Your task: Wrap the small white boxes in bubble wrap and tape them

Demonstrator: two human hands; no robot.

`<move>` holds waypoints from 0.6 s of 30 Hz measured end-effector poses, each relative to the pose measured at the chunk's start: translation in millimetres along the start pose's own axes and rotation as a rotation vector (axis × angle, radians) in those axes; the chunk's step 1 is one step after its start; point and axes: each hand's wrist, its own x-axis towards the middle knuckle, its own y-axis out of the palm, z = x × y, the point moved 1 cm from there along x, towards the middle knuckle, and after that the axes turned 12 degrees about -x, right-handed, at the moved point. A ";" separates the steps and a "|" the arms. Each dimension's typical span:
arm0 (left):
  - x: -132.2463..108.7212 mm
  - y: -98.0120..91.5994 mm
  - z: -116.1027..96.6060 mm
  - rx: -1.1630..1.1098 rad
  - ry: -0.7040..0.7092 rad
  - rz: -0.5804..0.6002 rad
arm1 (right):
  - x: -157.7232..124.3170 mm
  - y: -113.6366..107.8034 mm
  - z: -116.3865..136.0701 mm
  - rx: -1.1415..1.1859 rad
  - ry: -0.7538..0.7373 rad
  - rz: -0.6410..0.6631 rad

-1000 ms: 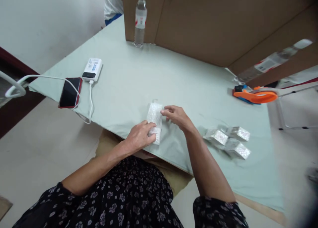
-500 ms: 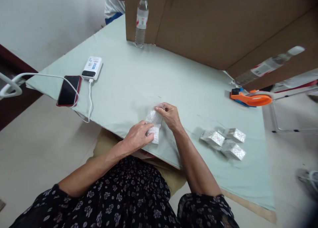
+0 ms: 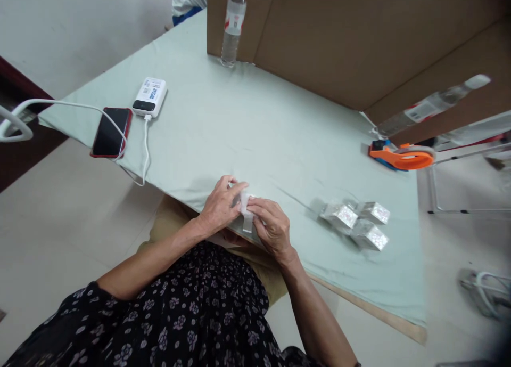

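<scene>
Between my two hands, near the front edge of the table, is a piece of clear bubble wrap (image 3: 247, 221), folded small and mostly covered by fingers. My left hand (image 3: 222, 203) grips it from the left, thumb and fingers closed round its side. From the right, my right hand (image 3: 271, 221) pinches it with bent fingers. A narrow flap of the wrap hangs below the fingertips. Whether something lies inside it is hidden. Off to the right sit three bubble-wrapped blocks: one on the left (image 3: 339, 217), one at the back (image 3: 375, 212) and one in front (image 3: 370, 236).
An orange tape dispenser (image 3: 401, 157) lies at the table's right end beside a leaning water bottle (image 3: 433, 107). Another bottle (image 3: 233, 29) stands against the cardboard (image 3: 319, 42). At left are a phone (image 3: 112, 132) and a white power bank (image 3: 150, 97) with a cable.
The bubble wrap, stretched out longer before, is now folded up between my hands. My right hand has come down towards me, and my left has shifted slightly up. The view has tilted a little.
</scene>
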 end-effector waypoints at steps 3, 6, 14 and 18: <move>2.6 -2.2 2.9 0.014 0.059 0.030 | -6.1 0.2 -3.1 -0.025 -0.100 0.014; 5.7 -6.8 6.1 0.049 0.100 0.040 | -11.0 4.0 -6.4 -0.064 -0.189 0.028; 19.1 -29.3 17.9 0.015 0.187 0.364 | 10.3 10.4 -21.3 0.086 0.017 0.062; 35.3 -27.7 17.6 -0.213 0.126 0.337 | 39.1 6.2 -39.1 0.325 0.339 0.160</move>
